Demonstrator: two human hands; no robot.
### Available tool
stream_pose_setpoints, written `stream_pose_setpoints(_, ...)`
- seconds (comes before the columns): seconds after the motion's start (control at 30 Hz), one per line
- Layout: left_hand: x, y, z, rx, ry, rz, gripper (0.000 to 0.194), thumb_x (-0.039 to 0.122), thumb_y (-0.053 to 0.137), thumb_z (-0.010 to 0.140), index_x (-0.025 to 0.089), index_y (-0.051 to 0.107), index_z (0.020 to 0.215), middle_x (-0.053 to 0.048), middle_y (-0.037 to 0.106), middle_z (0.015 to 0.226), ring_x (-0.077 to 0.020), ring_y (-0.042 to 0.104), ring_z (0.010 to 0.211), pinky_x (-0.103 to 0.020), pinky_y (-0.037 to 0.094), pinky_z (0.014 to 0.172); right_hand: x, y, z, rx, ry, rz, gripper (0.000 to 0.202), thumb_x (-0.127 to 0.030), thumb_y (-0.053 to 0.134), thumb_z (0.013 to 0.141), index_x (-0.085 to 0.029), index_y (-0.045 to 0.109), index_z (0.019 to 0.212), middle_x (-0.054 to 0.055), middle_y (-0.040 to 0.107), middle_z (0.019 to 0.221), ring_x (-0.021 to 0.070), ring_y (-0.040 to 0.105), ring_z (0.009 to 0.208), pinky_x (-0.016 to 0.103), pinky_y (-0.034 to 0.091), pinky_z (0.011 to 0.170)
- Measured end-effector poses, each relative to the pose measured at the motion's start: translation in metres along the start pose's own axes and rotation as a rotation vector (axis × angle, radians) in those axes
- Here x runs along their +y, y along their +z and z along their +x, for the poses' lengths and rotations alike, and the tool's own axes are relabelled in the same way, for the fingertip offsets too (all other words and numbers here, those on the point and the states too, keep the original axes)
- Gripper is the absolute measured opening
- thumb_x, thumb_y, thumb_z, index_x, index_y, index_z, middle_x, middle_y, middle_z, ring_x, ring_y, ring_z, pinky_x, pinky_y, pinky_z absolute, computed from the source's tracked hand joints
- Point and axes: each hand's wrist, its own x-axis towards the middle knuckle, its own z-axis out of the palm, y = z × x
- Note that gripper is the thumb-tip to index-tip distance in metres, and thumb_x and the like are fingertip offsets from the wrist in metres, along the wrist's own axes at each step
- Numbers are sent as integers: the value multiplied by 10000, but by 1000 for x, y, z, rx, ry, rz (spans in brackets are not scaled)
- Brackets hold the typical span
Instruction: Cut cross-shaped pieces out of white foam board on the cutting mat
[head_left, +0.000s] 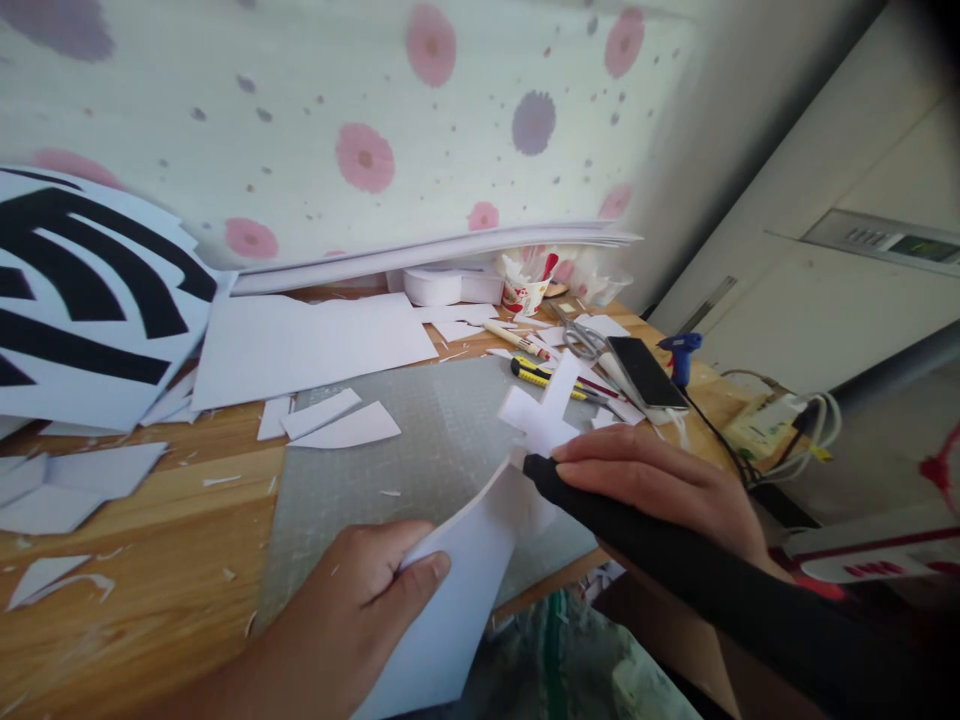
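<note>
My left hand [382, 590] grips a white foam board sheet [465, 600] by its upper left edge, thumb on the near face. The sheet is held up at a tilt over the front of the grey cutting mat [322, 510]. In my right hand [667, 490] is a long black tapered tool [630, 530]; its kind cannot be made out. Its narrow end is at the top corner of the sheet, and the fingers lie along it. Just beyond, a white cross-shaped foam piece [551, 405] shows; whether it joins the sheet is unclear.
White offcuts [345, 425] lie on the mat and wooden table [187, 520]. Behind it are a yellow utility knife [532, 372], scissors [583, 338], a phone [646, 372], a blue glue gun [681, 355] and a paper cup [525, 290]. A black-striped white board [97, 290] stands left.
</note>
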Motion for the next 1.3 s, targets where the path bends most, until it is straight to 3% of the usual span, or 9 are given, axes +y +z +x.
stream_pose_setpoints(0.13, -3, -2, 2, 23, -85, -153, 424, 590, 549, 878, 197, 638, 746, 9, 576, 648, -158, 524, 605, -230, 373, 528, -6, -4, -9, 74, 101, 86, 352, -130, 679, 855, -273, 685, 1176, 78, 732, 1098, 226, 728, 954, 323, 591, 814)
stream_pose_setpoints(0.23, -3, -3, 4, 66, -112, -388, 396, 575, 621, 856, 210, 689, 996, 5, 658, 723, -149, 540, 607, -218, 388, 524, -7, 5, -22, 250, 262, 238, 257, -81, 682, 788, -265, 717, 964, 55, 718, 958, 217, 701, 862, 320, 573, 745)
stream_pose_setpoints(0.4, -1, 1, 9, 224, -127, -742, 731, 517, 758, 776, 255, 497, 1407, -22, 739, 918, -163, 613, 655, -231, 456, 564, -3, 41, -49, 446, 597, 731, 200, -95, 680, 589, -223, 700, 740, 45, 694, 752, 243, 667, 788, 338, 557, 688)
stream_pose_setpoints(0.53, 0, 5, 14, 285, -59, -867, 823, 441, 819, 744, 260, 447, 1455, -76, 727, 1159, -226, 699, 859, -285, 528, 722, -9, 66, -59, 350, 919, 1090, 355, -182, 700, 526, -197, 758, 876, 41, 676, 712, 254, 666, 792, 332, 520, 672)
stream_pose_setpoints(0.67, -1, 9, 18, 279, -16, -911, 916, 414, 835, 733, 264, 369, 1508, -103, 691, 1264, -259, 704, 947, -310, 536, 760, -17, 73, -53, 278, 972, 1211, 277, -263, 787, 575, -174, 765, 837, 37, 663, 713, 199, 622, 698, 301, 482, 648)
stream_pose_setpoints(0.8, -2, 12, 20, 265, -3, -854, 882, 403, 789, 799, 282, 319, 1536, -113, 647, 1346, -263, 700, 997, -306, 530, 765, -20, 79, -50, 356, 987, 1276, 322, -405, 879, 625, -166, 763, 805, 68, 693, 923, 168, 627, 710, 285, 494, 636)
stream_pose_setpoints(1.0, -10, 16, 30, 253, -15, -703, 841, 475, 773, 794, 232, 409, 1512, -147, 617, 1395, -308, 668, 1096, -371, 528, 877, -4, 87, -58, 292, 1166, 1169, 394, -454, 870, 643, -169, 738, 882, -11, 638, 678, 166, 627, 632, 271, 465, 599)
stream_pose_setpoints(1.17, -13, 1, 39, 319, -27, -281, 571, 521, 694, 817, 168, 672, 1265, -134, 730, 1214, -307, 675, 1085, -399, 510, 934, 8, 75, -53, 328, 1243, 1081, 269, -366, 817, 644, -167, 729, 803, -36, 603, 652, 134, 586, 570, 253, 419, 591)
stream_pose_setpoints(1.3, -24, -12, 43, 429, 66, 169, 368, 458, 644, 836, 228, 753, 1102, -90, 762, 1092, -295, 688, 996, -409, 523, 921, 13, 67, -55, 212, 1181, 1034, 280, -394, 789, 701, -179, 730, 873, -29, 611, 680, 150, 596, 609, 264, 435, 615)
